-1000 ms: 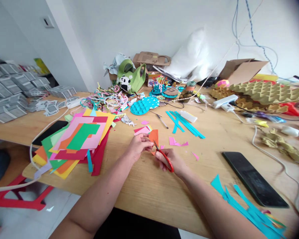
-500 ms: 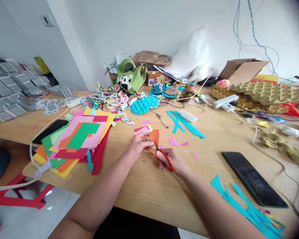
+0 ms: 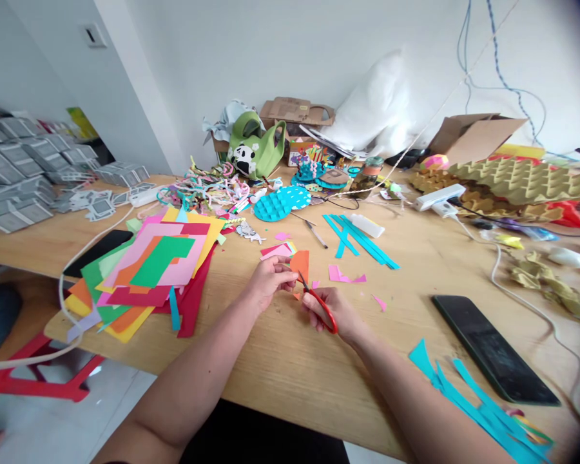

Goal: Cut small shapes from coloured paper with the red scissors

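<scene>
The left hand (image 3: pixel 274 281) is closed on a piece of orange paper (image 3: pixel 300 263), gripped at its edge above the wooden table (image 3: pixel 265 361). The right hand (image 3: pixel 332 312) grips red-handled scissors (image 3: pixel 319 305), blades at the paper's lower edge. Pink scraps (image 3: pixel 347 274) lie just beside; a dark phone (image 3: pixel 493 348) lies to the right.

One head-worn view over a pale wooden table (image 3: pixel 270 361).
It looks forward and down from the wearer's own position, both bare forearms entering from the bottom edge; the hands at work sit near mid-picture, the light grey wall (image 3: pixel 280 45) faces it behind the table, and with a single camera no part is shared with another view.
</scene>
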### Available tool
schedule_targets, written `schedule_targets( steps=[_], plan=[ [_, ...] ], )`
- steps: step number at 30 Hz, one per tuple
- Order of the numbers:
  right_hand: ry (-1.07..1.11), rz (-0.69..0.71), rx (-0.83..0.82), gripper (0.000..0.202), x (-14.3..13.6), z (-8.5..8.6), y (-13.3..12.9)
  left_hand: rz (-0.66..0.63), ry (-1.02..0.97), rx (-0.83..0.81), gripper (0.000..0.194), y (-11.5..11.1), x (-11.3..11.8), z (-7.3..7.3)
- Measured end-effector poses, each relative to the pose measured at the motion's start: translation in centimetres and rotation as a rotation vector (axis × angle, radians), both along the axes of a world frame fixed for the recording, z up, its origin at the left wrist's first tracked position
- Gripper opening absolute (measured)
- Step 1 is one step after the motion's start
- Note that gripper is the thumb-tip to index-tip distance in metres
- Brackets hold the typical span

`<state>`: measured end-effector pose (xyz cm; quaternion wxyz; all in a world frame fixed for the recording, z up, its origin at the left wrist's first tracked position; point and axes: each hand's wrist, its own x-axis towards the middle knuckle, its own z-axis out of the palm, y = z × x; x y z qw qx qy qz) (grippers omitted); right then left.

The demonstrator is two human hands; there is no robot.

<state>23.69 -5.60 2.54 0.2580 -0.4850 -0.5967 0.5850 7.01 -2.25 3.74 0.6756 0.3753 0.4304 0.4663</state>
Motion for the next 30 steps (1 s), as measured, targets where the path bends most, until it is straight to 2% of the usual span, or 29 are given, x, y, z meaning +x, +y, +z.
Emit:
schedule_targets(
  steps=[7,30],
  plan=[
    [0.023,0.011,-0.005,0.053,-0.09,0.55,-0.21,-0.002,0.029,-0.008,0.046,-0.06,-0.02,0.05],
    [-0.008,-0.01,-0.009,0.053,-0.14,0.44,-0.17,-0.027,0.016,-0.012,0.04,-0.04,0.11,-0.13]
  ],
)
